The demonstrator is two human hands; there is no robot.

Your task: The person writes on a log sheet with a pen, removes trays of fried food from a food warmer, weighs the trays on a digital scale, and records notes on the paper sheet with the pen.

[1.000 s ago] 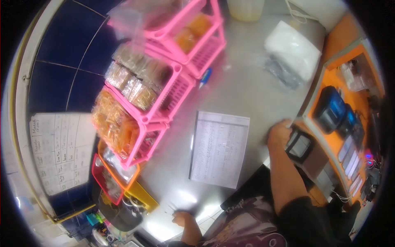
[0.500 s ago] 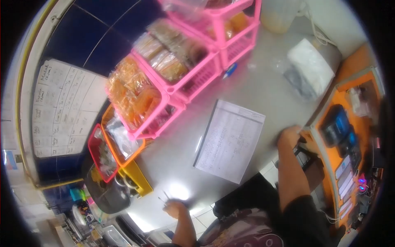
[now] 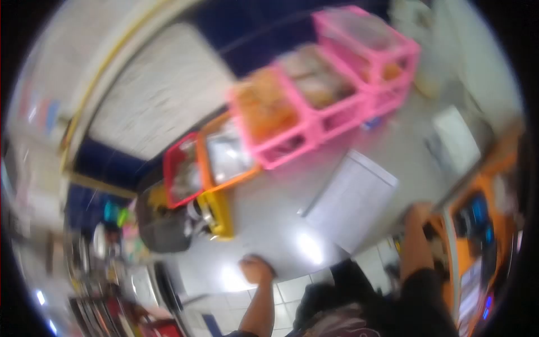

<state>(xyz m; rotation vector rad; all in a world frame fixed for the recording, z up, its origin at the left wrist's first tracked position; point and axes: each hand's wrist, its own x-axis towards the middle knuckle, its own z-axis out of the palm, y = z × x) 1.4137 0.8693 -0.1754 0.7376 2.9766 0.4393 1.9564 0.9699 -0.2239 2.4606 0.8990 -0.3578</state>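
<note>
My left hand (image 3: 256, 269) rests at the near edge of the grey metal counter (image 3: 269, 224), its fingers curled in; blur hides what is in them, if anything. My right hand (image 3: 418, 212) is at the counter's right end, beside the orange shelf unit (image 3: 449, 236); its fingers are hidden and smeared. Between the two hands, a sheet of printed paper (image 3: 353, 199) lies flat on the counter, its print unreadable. Ahead of my left hand stands a yellow holder (image 3: 222, 216) with what look like scissor handles (image 3: 196, 216).
Along the wall stand pink baskets (image 3: 337, 121) of packets, an orange bin (image 3: 230, 154), a red bin (image 3: 184, 174) and a dark container (image 3: 163, 224). A white packet (image 3: 457, 137) lies at the right back. A whiteboard (image 3: 160, 90) hangs on the blue tiles.
The view has swung, shifting the counter things rightward and downward, with more blur. My left hand, which had thin dark sticks at its fingers, shows none now. My right hand stays by the shelf unit.
</note>
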